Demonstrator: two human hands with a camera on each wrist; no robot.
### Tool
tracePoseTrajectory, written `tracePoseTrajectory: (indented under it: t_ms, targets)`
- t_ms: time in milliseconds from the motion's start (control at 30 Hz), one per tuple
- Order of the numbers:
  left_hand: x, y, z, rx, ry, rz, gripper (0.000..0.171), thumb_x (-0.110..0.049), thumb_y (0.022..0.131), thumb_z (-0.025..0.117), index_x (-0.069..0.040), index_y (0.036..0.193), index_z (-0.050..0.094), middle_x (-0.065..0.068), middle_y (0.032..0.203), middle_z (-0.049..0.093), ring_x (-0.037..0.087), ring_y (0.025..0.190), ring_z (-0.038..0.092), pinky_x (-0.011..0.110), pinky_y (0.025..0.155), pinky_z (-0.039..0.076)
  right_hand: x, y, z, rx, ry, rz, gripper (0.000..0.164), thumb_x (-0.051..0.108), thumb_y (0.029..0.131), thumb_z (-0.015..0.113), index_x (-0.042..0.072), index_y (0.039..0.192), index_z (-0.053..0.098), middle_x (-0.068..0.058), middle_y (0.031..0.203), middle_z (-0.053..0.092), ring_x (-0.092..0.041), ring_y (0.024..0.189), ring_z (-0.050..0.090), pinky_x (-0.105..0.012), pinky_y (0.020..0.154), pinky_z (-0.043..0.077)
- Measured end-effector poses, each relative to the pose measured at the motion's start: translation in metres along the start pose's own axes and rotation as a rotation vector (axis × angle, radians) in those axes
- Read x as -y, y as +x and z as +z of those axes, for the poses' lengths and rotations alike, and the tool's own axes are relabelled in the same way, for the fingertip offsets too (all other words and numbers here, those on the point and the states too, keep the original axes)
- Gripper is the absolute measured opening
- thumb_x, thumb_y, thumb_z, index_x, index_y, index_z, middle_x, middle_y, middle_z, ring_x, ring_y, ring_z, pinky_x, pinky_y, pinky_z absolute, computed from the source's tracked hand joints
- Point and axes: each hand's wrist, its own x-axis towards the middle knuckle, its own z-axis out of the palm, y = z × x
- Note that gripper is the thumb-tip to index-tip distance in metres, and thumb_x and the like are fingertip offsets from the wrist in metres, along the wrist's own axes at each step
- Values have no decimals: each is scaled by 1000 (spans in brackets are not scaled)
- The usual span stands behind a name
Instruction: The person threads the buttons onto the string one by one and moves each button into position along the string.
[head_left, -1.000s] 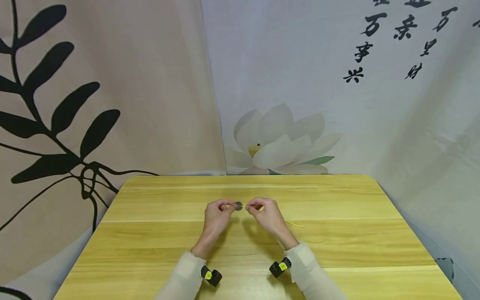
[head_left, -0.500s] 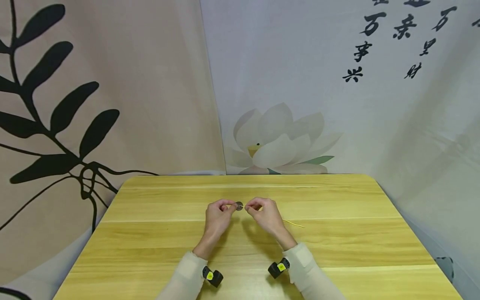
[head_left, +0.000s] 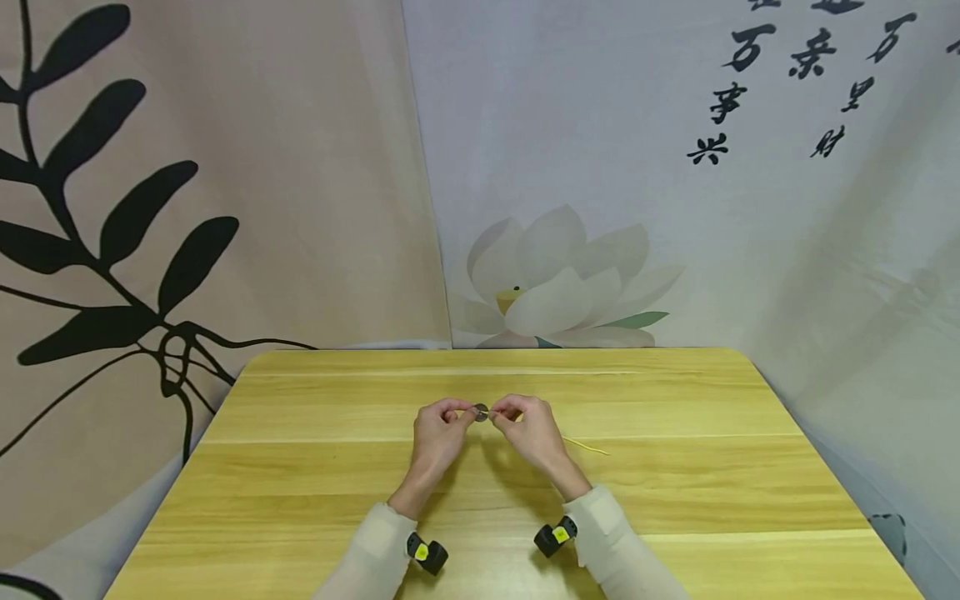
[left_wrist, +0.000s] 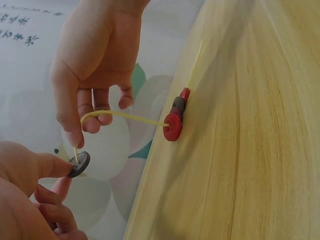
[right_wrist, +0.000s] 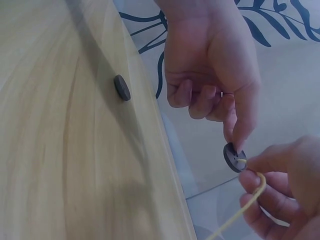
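Between thumb and forefinger my left hand (head_left: 437, 435) pinches a dark grey button (left_wrist: 80, 164) by its edge, above the table. My right hand (head_left: 534, 432) pinches a yellow cord (left_wrist: 135, 118) right at the button's face. In the right wrist view the cord's end sits at the holes of this button (right_wrist: 232, 157). From the right fingers the cord runs down to a red button (left_wrist: 172, 127) threaded on it. Behind that, a dark button (left_wrist: 178, 104) and another red button (left_wrist: 185, 94) line up along the cord at the tabletop.
A loose dark button (right_wrist: 122, 87) lies on the wooden table (head_left: 337, 500), seen in the right wrist view. The cord's tail (head_left: 588, 447) stretches over the table right of my right wrist. Printed curtains (head_left: 300, 167) hang behind the table's far edge.
The left hand with the grey button has shifted slightly right. The right hand has edged left, and the gap between its fingertips and the button has narrowed.
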Motion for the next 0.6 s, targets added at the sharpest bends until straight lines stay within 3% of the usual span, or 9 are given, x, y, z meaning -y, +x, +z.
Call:
tracePoseTrajectory:
  t_ms: [600]
  targets:
    - [-3,0,4,-6,-14,0,12,-16,88,73,-6,95,75,-5,59,42,8,48,33,19,42,25,0,0,2,-20,2,2,3,7,86,74,5,88,74,3,72,67,-9,65,56,-24,56,44]
